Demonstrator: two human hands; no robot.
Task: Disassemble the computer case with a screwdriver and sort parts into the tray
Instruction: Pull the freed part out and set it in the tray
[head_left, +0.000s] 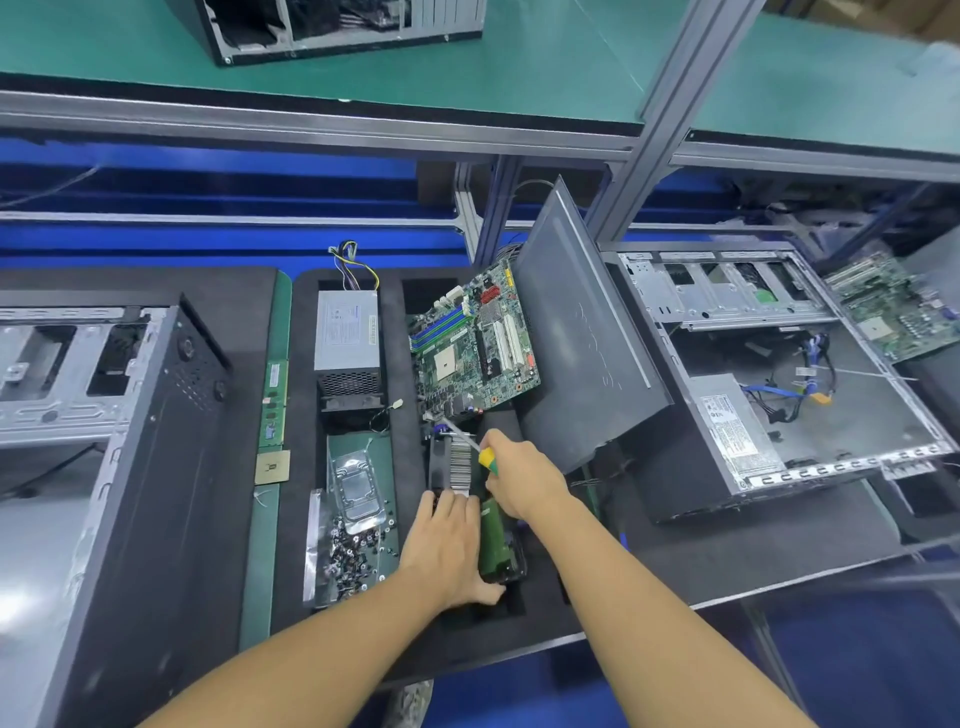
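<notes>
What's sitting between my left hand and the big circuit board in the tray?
A finned metal cooler lies between the left hand and the circuit board, the screwdriver shaft crossing it, in the head view.

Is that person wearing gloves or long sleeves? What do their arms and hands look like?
No gloves and no sleeves show. The left hand and right hand are bare. The left forearm and right forearm are bare all the way to the picture's bottom edge. There is no watch or bracelet on either wrist, and no ring on the fingers that show.
</notes>
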